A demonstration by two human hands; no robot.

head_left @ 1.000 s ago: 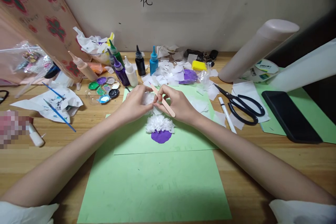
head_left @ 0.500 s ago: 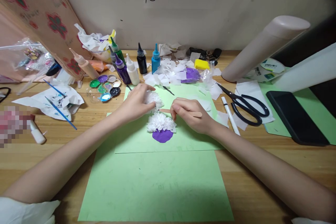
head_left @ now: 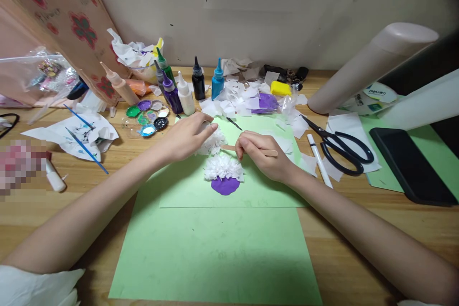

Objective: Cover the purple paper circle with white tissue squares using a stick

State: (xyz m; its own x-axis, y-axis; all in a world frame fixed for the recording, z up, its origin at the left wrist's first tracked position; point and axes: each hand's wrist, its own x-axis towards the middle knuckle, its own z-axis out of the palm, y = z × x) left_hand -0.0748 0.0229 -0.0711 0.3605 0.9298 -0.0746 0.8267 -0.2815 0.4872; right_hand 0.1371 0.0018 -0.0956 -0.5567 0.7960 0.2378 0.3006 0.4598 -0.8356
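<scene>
I read this as the fixing step of a paper flower picture: one puff of crumpled white tissue is being seated above another on the green sheet (head_left: 261,190), which lies over a larger green sheet (head_left: 215,253) on the wooden surface (head_left: 358,222).

My left hand (head_left: 186,136), just left of centre frame, lies over the upper tuft (head_left: 214,143). Its fingers are drawn together across the top of the tissue. The thumb is hidden beneath, so I cannot tell whether that grip pinches the tuft or only presses it down.

My right hand (head_left: 267,157), just right of centre, has its grip pressed together on a flat wooden stick (head_left: 228,147). The stick lies nearly level, its free tip touching the right edge of the upper tuft.

Just below sits the lower tuft (head_left: 223,167), touching the purple paper shape (head_left: 225,185) under it; both look already placed.

As I judge it, the next move calls for a light touch. The stick tip should tuck or press the tissue edge while the left hand steadies the tuft without flattening its ruffles or nudging the lower tuft.

More cut tissue squares (head_left: 238,95) lie heaped toward the upper middle, beside the paint bottles (head_left: 198,85). The scissors (head_left: 340,146) and a white pen (head_left: 319,161) lie to the right, apart from both hands.
</scene>
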